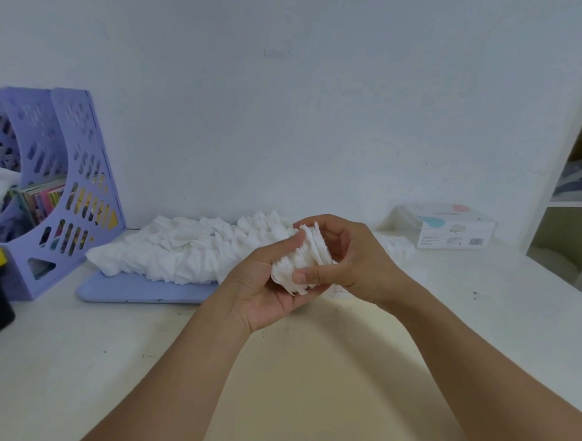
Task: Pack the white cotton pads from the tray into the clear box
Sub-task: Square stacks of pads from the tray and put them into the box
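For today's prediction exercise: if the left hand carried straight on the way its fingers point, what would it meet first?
Probably the right hand: the left hand points up-right through the pads both hold. Depth is unclear.

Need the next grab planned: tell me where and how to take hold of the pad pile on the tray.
Take the near right end of the pad pile on the tray, from above. Pads there stand on edge in rows, so pinching across their flat faces probably lifts a tidy stack.

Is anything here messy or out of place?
Yes. The cotton pads sprawl in a loose heap over the blue tray, and some lie on the table near the clear box. Both hands grip a ragged stack.
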Motion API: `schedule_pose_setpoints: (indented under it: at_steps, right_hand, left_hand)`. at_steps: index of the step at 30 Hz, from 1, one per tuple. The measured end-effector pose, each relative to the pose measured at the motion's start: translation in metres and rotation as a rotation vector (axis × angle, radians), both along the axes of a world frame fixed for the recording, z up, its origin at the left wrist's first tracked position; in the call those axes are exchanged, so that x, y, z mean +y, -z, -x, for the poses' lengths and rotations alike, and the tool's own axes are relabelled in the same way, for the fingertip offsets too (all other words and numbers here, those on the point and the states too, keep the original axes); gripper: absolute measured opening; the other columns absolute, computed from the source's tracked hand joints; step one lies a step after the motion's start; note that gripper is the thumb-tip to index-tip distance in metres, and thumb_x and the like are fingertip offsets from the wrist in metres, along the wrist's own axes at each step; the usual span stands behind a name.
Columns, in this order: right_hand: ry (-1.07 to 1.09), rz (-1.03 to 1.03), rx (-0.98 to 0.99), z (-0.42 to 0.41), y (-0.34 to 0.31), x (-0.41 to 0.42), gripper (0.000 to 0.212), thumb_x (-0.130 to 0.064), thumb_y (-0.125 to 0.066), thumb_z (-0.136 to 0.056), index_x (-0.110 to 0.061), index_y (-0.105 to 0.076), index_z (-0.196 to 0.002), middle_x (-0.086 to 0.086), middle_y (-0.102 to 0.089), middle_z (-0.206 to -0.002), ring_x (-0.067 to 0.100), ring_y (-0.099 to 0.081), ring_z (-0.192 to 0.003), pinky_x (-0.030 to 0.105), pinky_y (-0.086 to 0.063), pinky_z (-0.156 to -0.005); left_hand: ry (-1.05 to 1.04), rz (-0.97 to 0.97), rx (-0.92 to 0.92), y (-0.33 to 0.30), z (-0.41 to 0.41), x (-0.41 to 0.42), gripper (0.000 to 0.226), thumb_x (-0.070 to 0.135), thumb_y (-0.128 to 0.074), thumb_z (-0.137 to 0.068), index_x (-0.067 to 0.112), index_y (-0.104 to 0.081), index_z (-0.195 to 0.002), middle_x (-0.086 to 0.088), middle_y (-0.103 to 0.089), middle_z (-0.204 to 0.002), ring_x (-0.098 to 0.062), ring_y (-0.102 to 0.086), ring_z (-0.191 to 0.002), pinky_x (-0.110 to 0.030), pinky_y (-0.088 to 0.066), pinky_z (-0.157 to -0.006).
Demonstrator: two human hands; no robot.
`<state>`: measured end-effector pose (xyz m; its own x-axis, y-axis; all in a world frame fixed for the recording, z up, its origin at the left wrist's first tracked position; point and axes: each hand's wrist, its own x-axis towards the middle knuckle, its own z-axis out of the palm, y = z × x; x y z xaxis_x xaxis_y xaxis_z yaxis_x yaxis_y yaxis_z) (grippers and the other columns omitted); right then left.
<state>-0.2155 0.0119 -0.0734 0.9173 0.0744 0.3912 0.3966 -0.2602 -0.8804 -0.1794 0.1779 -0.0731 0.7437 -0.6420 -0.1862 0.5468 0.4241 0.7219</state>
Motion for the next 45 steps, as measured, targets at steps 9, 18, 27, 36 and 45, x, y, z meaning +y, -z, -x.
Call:
schedule_pose_setpoints:
  at_steps: [9,18,27,36,45]
  right_hand:
    - [-0.032,0.03,0.029,-0.001,0.004,0.005,0.066,0.003,-0.092,-0.065,-0.012,-0.065,-0.123,0.015,-0.072,-0.113,0.03,-0.072,-0.107,0.057,-0.058,-0.093]
    - [-0.034,0.086,0.027,-0.001,0.007,0.009,0.072,0.0,-0.093,-0.064,-0.018,-0.063,-0.127,0.014,-0.072,-0.109,0.029,-0.073,-0.103,0.059,-0.058,-0.09]
    - [-0.097,0.034,0.035,0.004,-0.001,0.004,0.072,0.003,-0.087,-0.073,-0.02,-0.058,-0.135,0.011,-0.067,-0.124,0.025,-0.07,-0.113,0.048,-0.059,-0.093]
    - [0.0,0.196,0.034,0.001,0.008,0.015,0.104,-0.04,-0.095,-0.059,-0.038,-0.04,-0.148,-0.011,-0.061,-0.133,0.013,-0.06,-0.126,0.046,-0.049,-0.108]
    - [-0.067,0.032,0.045,0.007,-0.007,-0.012,0.045,-0.006,-0.076,-0.088,-0.013,-0.064,-0.131,0.01,-0.072,-0.122,0.027,-0.069,-0.115,0.057,-0.052,-0.102]
  left_hand:
    - [0.002,-0.049,-0.044,0.001,0.0,0.002,0.045,0.014,-0.078,-0.07,0.002,-0.07,-0.113,-0.017,-0.073,-0.113,-0.03,-0.072,-0.1,-0.042,-0.054,-0.096]
    - [-0.021,-0.12,-0.07,-0.001,0.005,0.001,0.047,0.026,-0.08,-0.07,0.005,-0.07,-0.11,-0.014,-0.075,-0.106,-0.027,-0.075,-0.092,-0.039,-0.061,-0.083]
    - [-0.015,-0.074,-0.058,0.002,0.001,0.002,0.05,0.014,-0.078,-0.072,0.004,-0.065,-0.119,-0.017,-0.069,-0.122,-0.029,-0.067,-0.112,-0.044,-0.045,-0.111]
    - [-0.056,-0.087,0.004,0.0,0.005,-0.003,0.025,0.021,-0.077,-0.081,0.009,-0.072,-0.103,-0.01,-0.077,-0.097,-0.022,-0.076,-0.086,-0.031,-0.062,-0.071]
    - [-0.054,-0.07,-0.024,0.002,0.001,-0.001,0.05,0.024,-0.079,-0.072,0.004,-0.068,-0.117,-0.019,-0.07,-0.123,-0.032,-0.068,-0.113,-0.046,-0.053,-0.097]
